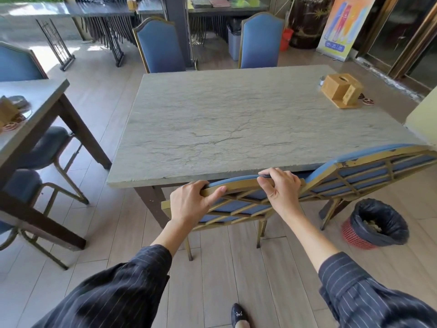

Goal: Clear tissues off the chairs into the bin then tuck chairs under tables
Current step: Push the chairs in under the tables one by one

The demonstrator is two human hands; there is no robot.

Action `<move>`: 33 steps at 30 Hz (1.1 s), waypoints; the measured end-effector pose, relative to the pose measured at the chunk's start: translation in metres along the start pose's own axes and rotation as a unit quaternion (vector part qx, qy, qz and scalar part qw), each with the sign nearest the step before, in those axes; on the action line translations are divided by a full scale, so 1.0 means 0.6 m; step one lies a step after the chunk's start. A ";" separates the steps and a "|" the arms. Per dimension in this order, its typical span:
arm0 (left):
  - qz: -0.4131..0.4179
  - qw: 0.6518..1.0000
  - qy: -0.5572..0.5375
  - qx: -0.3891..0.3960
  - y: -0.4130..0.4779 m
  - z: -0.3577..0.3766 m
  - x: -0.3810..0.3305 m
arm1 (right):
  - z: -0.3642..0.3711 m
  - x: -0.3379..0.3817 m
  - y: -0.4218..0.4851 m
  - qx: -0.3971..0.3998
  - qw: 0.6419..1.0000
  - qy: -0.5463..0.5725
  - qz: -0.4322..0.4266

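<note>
The stone-topped desk point(236, 126) lies straight ahead, and the blue chair point(238, 205) stands at its near edge, backrest running side to side, with the left hand point(191, 200) and right hand point(279, 185) both curled over its top rail.

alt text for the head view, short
A left hand and right hand grip the top rail of a blue chair at the near edge of a grey table. A second blue chair stands to its right, near a black-lined bin.
</note>
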State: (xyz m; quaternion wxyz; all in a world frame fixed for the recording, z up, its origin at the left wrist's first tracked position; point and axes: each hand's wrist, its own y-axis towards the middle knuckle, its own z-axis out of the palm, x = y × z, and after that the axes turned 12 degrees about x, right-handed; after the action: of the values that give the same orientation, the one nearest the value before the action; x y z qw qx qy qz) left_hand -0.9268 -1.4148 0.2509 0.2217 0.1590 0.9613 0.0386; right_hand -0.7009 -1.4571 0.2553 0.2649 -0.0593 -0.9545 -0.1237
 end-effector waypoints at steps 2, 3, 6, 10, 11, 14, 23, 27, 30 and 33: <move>0.016 1.000 0.005 -0.025 0.003 0.005 0.002 | 0.002 -0.004 0.005 -0.005 1.000 -0.005 -0.004; 0.025 0.999 0.005 -0.033 0.005 0.008 0.002 | 0.001 -0.008 0.009 -0.005 1.000 -0.003 -0.005; 0.044 0.998 0.010 -0.033 0.017 0.018 -0.003 | -0.006 -0.023 0.027 0.007 1.000 0.012 -0.013; 0.042 0.998 0.003 -0.041 0.048 0.018 0.009 | 0.000 -0.027 0.054 0.013 0.999 0.029 -0.023; 0.044 0.998 0.001 -0.042 0.056 0.017 0.017 | 0.006 -0.022 0.059 0.009 0.999 0.027 -0.023; 0.056 0.997 0.001 -0.049 0.078 0.010 0.041 | 0.025 -0.009 0.073 -0.004 1.000 0.019 -0.025; 0.049 0.998 0.035 0.009 0.121 -0.007 0.072 | 0.052 0.002 0.103 -0.001 0.999 -0.032 -0.020; 0.051 0.993 -0.043 0.096 0.112 -0.027 0.073 | 0.052 0.021 0.100 0.005 1.000 0.001 -0.012; 0.050 0.992 -0.078 0.087 0.089 -0.051 0.094 | 0.069 0.090 0.097 -0.015 1.000 0.019 -0.014; 0.002 0.997 -0.073 0.020 0.067 -0.093 0.141 | 0.105 0.193 0.109 0.023 0.997 -0.015 -0.066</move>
State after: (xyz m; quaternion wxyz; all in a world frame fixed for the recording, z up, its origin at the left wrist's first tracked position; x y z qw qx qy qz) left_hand -1.0121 -1.3496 0.2720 0.2877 0.1674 0.9429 0.0079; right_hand -0.8186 -1.3719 0.2766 0.2429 0.0082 -0.9628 -0.1182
